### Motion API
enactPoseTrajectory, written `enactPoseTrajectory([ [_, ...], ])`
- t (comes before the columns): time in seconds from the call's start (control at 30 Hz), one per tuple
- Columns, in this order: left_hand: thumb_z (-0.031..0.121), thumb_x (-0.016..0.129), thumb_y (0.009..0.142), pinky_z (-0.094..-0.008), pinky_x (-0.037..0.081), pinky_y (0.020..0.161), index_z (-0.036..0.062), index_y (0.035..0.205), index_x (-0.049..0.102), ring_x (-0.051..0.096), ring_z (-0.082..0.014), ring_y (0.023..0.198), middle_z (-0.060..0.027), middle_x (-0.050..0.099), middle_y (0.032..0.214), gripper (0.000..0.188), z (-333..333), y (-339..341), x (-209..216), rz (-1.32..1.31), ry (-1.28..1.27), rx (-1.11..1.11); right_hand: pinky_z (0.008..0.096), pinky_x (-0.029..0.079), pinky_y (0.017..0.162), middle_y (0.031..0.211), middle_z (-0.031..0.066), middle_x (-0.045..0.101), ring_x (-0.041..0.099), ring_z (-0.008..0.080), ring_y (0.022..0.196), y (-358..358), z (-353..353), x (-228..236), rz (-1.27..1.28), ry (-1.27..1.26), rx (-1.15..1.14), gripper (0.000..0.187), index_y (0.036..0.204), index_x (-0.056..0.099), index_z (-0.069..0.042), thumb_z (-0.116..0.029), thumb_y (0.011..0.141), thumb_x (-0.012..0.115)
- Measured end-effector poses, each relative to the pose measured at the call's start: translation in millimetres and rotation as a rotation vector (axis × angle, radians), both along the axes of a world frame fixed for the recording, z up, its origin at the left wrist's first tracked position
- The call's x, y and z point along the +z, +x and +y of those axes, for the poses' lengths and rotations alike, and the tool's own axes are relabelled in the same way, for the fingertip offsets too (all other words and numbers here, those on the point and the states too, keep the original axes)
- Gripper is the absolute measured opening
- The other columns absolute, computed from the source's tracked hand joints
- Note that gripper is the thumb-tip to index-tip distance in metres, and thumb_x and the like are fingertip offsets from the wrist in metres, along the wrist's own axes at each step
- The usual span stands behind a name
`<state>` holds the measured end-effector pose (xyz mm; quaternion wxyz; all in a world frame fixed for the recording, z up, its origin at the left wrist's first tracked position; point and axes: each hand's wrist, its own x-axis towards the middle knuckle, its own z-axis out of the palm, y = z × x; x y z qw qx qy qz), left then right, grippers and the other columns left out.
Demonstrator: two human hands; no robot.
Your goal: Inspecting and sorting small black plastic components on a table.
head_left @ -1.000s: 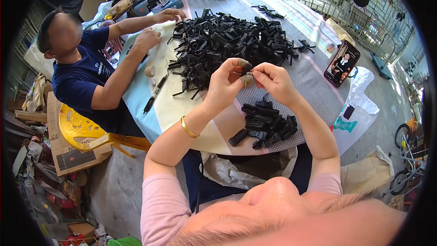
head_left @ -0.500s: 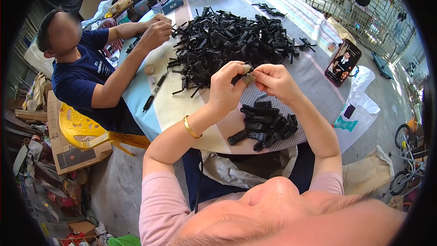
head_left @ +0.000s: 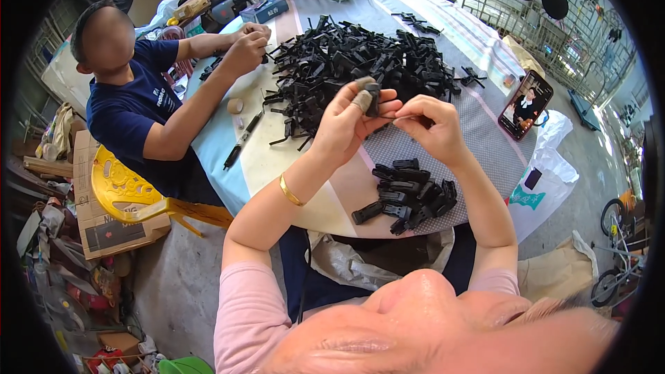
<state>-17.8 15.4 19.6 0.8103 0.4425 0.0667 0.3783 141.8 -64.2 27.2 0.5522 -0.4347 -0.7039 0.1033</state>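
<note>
A small black plastic part [head_left: 373, 99] sits in my left hand [head_left: 341, 125], held by the thumb and fingers, which have greyish wraps on their tips. My right hand [head_left: 438, 125] is closed in a pinch on a thin dark strip [head_left: 386, 118] that runs out from that part. Beyond both hands rises a large heap of black plastic parts [head_left: 346, 55] with thin strips sticking out. Closer to me, by the table's near edge, lies a smaller pile of compact black pieces [head_left: 415, 197].
Across at the left, a co-worker's hands [head_left: 249, 48] work over the table. A black marker pen [head_left: 244, 140] and a tape roll [head_left: 235, 105] lie on the cloth. To the right stand a phone [head_left: 528, 104] and a white plastic bag [head_left: 544, 173]. An open sack [head_left: 339, 266] is below the table edge.
My hands were close together over the part. Now they are farther apart, the left turned palm-up with the part showing, the right drawn right with the strip.
</note>
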Motion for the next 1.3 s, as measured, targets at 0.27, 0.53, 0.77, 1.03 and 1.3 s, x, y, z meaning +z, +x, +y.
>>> enactPoseTrajectory([
  [0.27, 0.008, 0.049, 0.087, -0.0276, 0.046, 0.08, 0.0008, 0.12, 0.04, 0.054, -0.0126, 0.092, -0.0084, 0.054, 0.105, 0.035, -9, -4, 0, 0.287, 0.424, -0.06, 0.0186, 0.047, 0.057, 0.074, 0.0044, 0.06, 0.059, 0.0078, 0.063, -2, -5, 0, 0.233, -0.202, 0.043, 0.019, 0.088, 0.055, 0.002, -0.004, 0.074, 0.067],
  [0.53, -0.01, 0.049, 0.08, -0.0259, 0.047, 0.079, 0.0, 0.113, 0.039, 0.055, -0.0143, 0.093, -0.0094, 0.054, 0.102, 0.036, -12, 7, -17, 0.296, 0.515, 0.067, 0.0192, 0.046, 0.06, 0.073, 0.0013, 0.057, 0.055, 0.0057, 0.067, -6, 1, -3, 0.247, -0.385, 0.006, 0.015, 0.084, 0.055, 0.001, -0.011, 0.08, 0.063],
  [0.77, -0.008, 0.047, 0.082, -0.0274, 0.047, 0.081, 0.0003, 0.11, 0.037, 0.057, -0.0161, 0.091, -0.0118, 0.054, 0.101, 0.031, -8, 8, -15, 0.245, 0.554, 0.18, 0.0165, 0.039, 0.052, 0.069, 0.0004, 0.055, 0.047, 0.0035, 0.06, 1, 0, -1, 0.458, -0.515, 0.173, 0.019, 0.098, 0.059, 0.002, -0.01, 0.088, 0.05],
  [1.03, -0.003, 0.052, 0.083, -0.024, 0.048, 0.076, 0.0012, 0.105, 0.04, 0.056, -0.0126, 0.088, -0.0128, 0.057, 0.104, 0.026, -11, 5, -14, 0.274, 0.59, 0.271, 0.0174, 0.042, 0.054, 0.07, 0.0014, 0.057, 0.05, 0.0049, 0.059, -6, -4, 1, 0.366, -0.483, 0.131, 0.019, 0.097, 0.061, 0.004, -0.009, 0.087, 0.052],
  [1.3, -0.001, 0.057, 0.081, -0.0216, 0.048, 0.067, -0.0017, 0.091, 0.048, 0.058, -0.0092, 0.076, -0.0088, 0.062, 0.088, 0.013, -17, 9, -15, 0.337, 0.779, 0.482, 0.0171, 0.032, 0.043, 0.057, -0.002, 0.051, 0.042, 0.0021, 0.049, -8, -3, -5, 0.431, -0.581, 0.079, 0.017, 0.088, 0.063, 0.001, -0.012, 0.087, 0.052],
])
